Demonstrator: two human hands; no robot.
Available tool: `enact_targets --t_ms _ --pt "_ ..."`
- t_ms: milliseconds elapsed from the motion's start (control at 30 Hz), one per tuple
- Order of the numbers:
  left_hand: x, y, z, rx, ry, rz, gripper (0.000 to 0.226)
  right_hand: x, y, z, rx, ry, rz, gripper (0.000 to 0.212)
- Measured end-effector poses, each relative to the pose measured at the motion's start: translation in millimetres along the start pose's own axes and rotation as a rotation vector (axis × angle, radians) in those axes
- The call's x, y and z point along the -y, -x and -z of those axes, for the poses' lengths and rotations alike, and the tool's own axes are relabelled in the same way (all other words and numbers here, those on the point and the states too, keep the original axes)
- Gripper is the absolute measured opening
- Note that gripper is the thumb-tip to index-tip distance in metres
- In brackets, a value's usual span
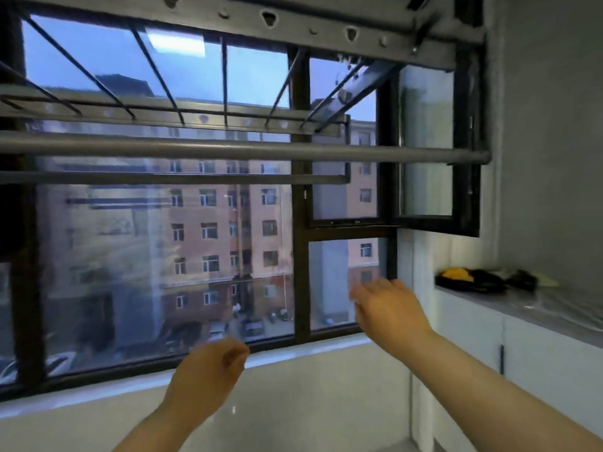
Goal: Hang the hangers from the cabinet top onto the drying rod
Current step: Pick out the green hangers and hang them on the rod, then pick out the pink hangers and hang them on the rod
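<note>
Right now my right hand [388, 308] is raised with its fingers straight and loosely spread, blurred at the tips and holding nothing. My left hand [208, 367] is lower, its fingers loosely curled around nothing at all.

The hangers [470, 280] show as a low, blurred heap of black pieces with one yellow-orange piece at the window end. I cannot tell how many there are. They lie on the glossy grey top of the white cabinet [509, 305], at its far end by the wall and close to its front edge.

From my right hand the heap is off to the right and slightly higher in view, near but clearly apart. My left hand is well apart from it, across the window [228, 256].

Overhead, the long round grey metal drying rod [228, 150] runs level across the window, above both hands, and its right end meets the wall above the cabinet.
</note>
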State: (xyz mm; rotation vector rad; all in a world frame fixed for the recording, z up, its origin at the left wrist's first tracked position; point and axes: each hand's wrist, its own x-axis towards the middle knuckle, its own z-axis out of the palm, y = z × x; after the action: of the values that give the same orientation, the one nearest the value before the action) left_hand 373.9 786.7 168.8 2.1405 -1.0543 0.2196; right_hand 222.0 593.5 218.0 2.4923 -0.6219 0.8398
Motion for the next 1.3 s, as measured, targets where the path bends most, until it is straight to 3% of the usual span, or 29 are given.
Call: enact_targets --t_ms 133,167,467,633,833,1033,1200,1300 --pt "-67 -21 -84 0.053 0.015 -0.08 0.025 -98 54 -10 0.17 0.015 -0.132 0.02" --pt "-83 -25 -105 0.054 0.033 -0.089 0.021 -123 68 -17 0.211 0.03 -0.146 0.026" --pt "-231 -38 -294 0.453 0.136 -0.223 0.026 -293 206 -45 0.491 -0.002 -0.585 0.033" --pt "-306 -36 -385 0.632 0.21 -0.263 0.036 -366 271 -52 0.544 0.004 -0.823 0.033" --pt "-387 -49 -491 0.764 0.237 -0.333 0.033 -456 317 -77 0.571 0.021 -1.007 0.034" --pt "-465 -95 -587 0.806 0.231 -0.372 0.032 -552 326 -130 0.576 -0.01 -1.114 0.034" --pt "-515 -124 -646 0.811 0.2 -0.371 0.015 -613 324 -174 0.553 -0.027 -1.125 0.037" --pt "-538 -132 -672 0.819 0.185 -0.387 0.023 -649 322 -198 0.531 0.003 -1.121 0.039"
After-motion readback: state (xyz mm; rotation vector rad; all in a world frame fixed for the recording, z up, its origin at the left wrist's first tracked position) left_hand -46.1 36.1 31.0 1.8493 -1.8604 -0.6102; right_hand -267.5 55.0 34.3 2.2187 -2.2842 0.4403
